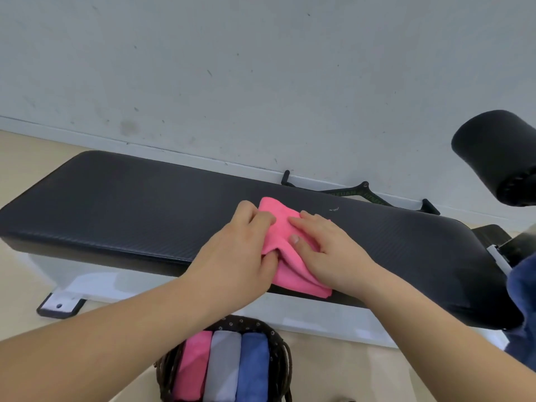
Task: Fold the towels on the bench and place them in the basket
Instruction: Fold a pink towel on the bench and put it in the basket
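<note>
A pink towel (pixel 285 256) lies partly folded on the black padded bench (pixel 130 204), near its front edge. My left hand (pixel 240 250) grips the towel's left side, fingers curled into the cloth. My right hand (pixel 330 253) lies flat on the towel's right half, pressing it down with straight fingers. On the floor below stands a dark woven basket (pixel 278 369) holding three folded towels side by side: pink (pixel 193 367), grey (pixel 223 367) and blue (pixel 252 367).
A dark blue cloth (pixel 522 303) hangs over the bench's right end. A black foam roller pad (pixel 499 152) rises at the far right. The bench's white frame and foot (pixel 61 304) stand on the beige floor, and a grey wall runs behind.
</note>
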Demonstrator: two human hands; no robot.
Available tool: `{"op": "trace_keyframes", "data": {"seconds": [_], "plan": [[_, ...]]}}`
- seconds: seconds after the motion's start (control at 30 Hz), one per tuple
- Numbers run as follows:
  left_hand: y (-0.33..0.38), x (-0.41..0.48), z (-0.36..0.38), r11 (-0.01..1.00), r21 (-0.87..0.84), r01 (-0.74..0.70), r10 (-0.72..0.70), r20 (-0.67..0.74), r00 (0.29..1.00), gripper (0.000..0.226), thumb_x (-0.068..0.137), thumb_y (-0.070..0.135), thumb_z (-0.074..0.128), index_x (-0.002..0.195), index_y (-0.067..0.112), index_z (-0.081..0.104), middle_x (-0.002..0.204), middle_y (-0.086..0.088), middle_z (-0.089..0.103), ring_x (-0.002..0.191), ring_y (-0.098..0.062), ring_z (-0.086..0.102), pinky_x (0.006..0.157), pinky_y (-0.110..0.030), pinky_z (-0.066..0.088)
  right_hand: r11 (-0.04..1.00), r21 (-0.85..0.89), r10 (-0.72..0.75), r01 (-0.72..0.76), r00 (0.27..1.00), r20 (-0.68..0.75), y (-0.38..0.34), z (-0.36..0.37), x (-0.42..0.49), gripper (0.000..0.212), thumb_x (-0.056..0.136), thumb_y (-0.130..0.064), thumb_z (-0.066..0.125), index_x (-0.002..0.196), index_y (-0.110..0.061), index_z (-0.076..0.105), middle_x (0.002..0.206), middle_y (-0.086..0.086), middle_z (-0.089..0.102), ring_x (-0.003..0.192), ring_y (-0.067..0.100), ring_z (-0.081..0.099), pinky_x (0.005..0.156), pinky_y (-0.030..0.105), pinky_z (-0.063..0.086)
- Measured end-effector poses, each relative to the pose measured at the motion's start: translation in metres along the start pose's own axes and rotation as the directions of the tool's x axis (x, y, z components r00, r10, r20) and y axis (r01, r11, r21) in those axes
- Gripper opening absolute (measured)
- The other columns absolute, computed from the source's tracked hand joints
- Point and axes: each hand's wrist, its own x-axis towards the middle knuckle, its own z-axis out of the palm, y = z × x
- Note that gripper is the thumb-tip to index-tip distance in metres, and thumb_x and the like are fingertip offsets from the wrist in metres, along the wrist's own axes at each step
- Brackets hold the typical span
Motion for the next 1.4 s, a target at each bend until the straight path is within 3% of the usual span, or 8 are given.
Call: {"op": "trace_keyframes", "data": {"seconds": [0.17, 0.53, 0.63, 0.77, 0.87, 0.93, 1.2, 1.4], "plan": [[0.0, 0.0, -0.004, 0.98, 0.086, 0.182, -0.186, 0.048, 0.981, 0.046, 0.091, 0.044, 0.053, 0.131, 0.025, 0.043, 0.107, 0.001, 0.061, 0.084, -0.03, 0.065, 0.073, -0.041, 0.055, 1.0, 0.013, 0.018, -0.018, 0.999, 0.031, -0.002, -0.002, 0.0, 0.054, 0.106, -0.046, 0.043, 0.158, -0.034, 0.036, 0.17, -0.006, 0.022, 0.158, 0.014, 0.01, 0.128, 0.03, 0.005], [-0.014, -0.011, 0.0, 0.872, 0.488, -0.047, -0.018, 0.128, 0.992, 0.06, 0.101, 0.036, 0.044, 0.157, 0.032, 0.025, 0.101, 0.002, 0.066, 0.086, -0.029, 0.068, 0.062, -0.032, 0.042, 0.998, -0.053, 0.024, -0.019, 0.995, 0.099, -0.004, 0.0, -0.002, 0.076, 0.096, -0.067, 0.048, 0.162, -0.038, 0.022, 0.173, -0.008, 0.005, 0.159, 0.014, -0.002, 0.129, 0.037, 0.006], [-0.016, -0.01, -0.019, 0.963, 0.268, 0.013, -0.093, 0.288, 0.953, 0.065, 0.097, 0.038, 0.04, 0.159, 0.035, 0.02, 0.117, 0.005, 0.065, 0.102, -0.023, 0.065, 0.08, -0.036, 0.053, 1.0, 0.008, 0.02, -0.021, 0.987, 0.16, -0.004, -0.004, -0.009, 0.096, 0.084, -0.074, 0.06, 0.163, -0.04, 0.017, 0.172, -0.013, -0.003, 0.158, 0.01, -0.012, 0.129, 0.037, 0.002], [-0.015, 0.008, -0.037, 0.862, -0.27, 0.43, -0.348, 0.302, 0.888, 0.026, 0.097, 0.034, 0.05, 0.117, 0.026, 0.065, 0.095, -0.002, 0.072, 0.083, -0.018, 0.066, 0.082, -0.043, 0.056, 1.0, 0.008, 0.008, -0.009, 0.987, 0.16, -0.007, 0.0, -0.01, 0.083, 0.092, -0.071, 0.05, 0.162, -0.042, 0.016, 0.172, -0.009, -0.007, 0.157, 0.014, -0.016, 0.128, 0.036, -0.007], [-0.009, 0.028, -0.029, 0.798, -0.283, 0.532, -0.471, 0.258, 0.843, 0.044, 0.095, 0.049, 0.059, 0.105, 0.008, 0.069, 0.083, -0.005, 0.068, 0.06, -0.022, 0.059, 0.054, -0.031, 0.052, 0.996, 0.075, 0.028, -0.041, 0.985, 0.168, -0.009, -0.002, -0.008, 0.059, 0.105, -0.056, 0.036, 0.16, -0.043, 0.02, 0.172, -0.008, -0.008, 0.157, 0.014, -0.016, 0.127, 0.036, -0.009], [-0.002, 0.04, -0.024, 0.74, -0.331, 0.585, -0.509, 0.291, 0.81, 0.047, 0.09, 0.044, 0.07, 0.108, 0.0, 0.07, 0.079, -0.006, 0.065, 0.052, -0.019, 0.052, 0.044, -0.023, 0.042, 0.995, 0.098, 0.017, -0.033, 0.987, 0.163, -0.005, -0.006, -0.011, 0.061, 0.105, -0.049, 0.045, 0.161, -0.04, 0.023, 0.172, -0.008, -0.007, 0.157, 0.012, -0.016, 0.125, 0.03, -0.009], [0.007, 0.059, -0.02, 0.595, -0.537, 0.598, -0.517, 0.315, 0.796, 0.009, 0.086, 0.008, 0.068, 0.096, 0.009, 0.069, 0.082, -0.008, 0.073, 0.062, -0.019, 0.066, 0.048, -0.024, 0.053, 0.982, 0.073, 0.163, -0.173, 0.979, 0.118, 0.006, -0.009, -0.015, 0.103, 0.077, -0.076, 0.065, 0.161, -0.043, 0.016, 0.173, -0.003, -0.001, 0.159, 0.022, -0.009, 0.129, 0.043, 0.002], [0.03, 0.058, -0.014, 0.752, -0.491, 0.44, -0.387, 0.211, 0.898, 0.014, 0.083, 0.016, 0.071, 0.096, 0.02, 0.069, 0.077, 0.003, 0.068, 0.073, -0.013, 0.069, 0.065, -0.029, 0.055, 0.986, 0.041, 0.16, -0.163, 0.985, 0.072, 0.002, 0.008, -0.004, 0.12, 0.043, -0.096, 0.04, 0.154, -0.059, 0.012, 0.173, 0.001, 0.001, 0.158, 0.031, -0.009, 0.127, 0.052, -0.003]]}}
